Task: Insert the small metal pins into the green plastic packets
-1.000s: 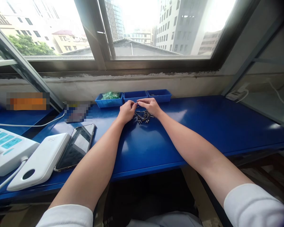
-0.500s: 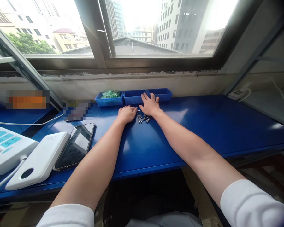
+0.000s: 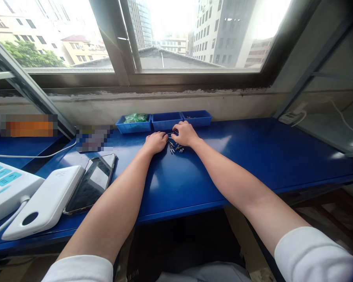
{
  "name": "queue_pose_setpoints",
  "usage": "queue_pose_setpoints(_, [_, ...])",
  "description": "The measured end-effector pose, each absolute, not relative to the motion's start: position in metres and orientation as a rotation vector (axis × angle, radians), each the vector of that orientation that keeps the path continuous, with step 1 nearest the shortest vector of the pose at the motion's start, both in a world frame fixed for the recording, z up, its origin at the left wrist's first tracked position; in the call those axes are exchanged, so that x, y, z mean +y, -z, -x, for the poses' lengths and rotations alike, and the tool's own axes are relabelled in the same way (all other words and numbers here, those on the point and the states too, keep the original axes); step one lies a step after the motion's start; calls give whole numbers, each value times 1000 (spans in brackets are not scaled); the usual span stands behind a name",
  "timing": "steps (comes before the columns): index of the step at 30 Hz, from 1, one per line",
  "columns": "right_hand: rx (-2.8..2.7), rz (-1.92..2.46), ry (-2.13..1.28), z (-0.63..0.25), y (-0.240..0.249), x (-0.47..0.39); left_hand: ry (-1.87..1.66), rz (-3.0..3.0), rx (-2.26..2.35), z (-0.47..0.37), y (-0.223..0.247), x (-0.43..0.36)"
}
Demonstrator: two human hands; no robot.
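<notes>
Several metal pins [image 3: 172, 148] are left loose btwn L hand [image 3: 155, 142] & R hand [image 3: 186, 134], grips can't be told, amt done unclear.

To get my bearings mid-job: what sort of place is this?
Probably a light assembly workbench beside a window: three blue bins stand along the back of the blue worktop, and small metallic-looking parts lie in front of them.

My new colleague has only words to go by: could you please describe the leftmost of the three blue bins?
Under the window, a blue table runs along the wall. At its far edge, three blue bins stand in a row; the leftmost bin is beyond and left of the left hand. Only this bin shows crumpled green material inside.
</notes>
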State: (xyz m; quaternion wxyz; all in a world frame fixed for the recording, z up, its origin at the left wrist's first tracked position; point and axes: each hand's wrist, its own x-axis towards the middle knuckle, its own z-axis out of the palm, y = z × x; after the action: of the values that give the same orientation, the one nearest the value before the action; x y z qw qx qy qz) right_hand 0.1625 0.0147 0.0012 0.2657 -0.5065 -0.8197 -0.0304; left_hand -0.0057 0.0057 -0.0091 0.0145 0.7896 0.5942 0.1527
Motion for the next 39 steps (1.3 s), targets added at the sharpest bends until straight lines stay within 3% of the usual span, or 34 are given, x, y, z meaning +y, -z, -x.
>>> queue_pose_setpoints(18, [-2288, 1161, -177, -162, 16, 25, -346, -2475, 1818, 6, 11, 7])
queue_pose_setpoints(31, [-2161, 1107, -106, -160, 9, 23, -1137, -2543, 1455, 0, -1, -2])
queue_pose_setpoints(39, [-2057, 1146, -219, -159, -1, 15, -1184, -2563, 1400, -2, 0, 0])
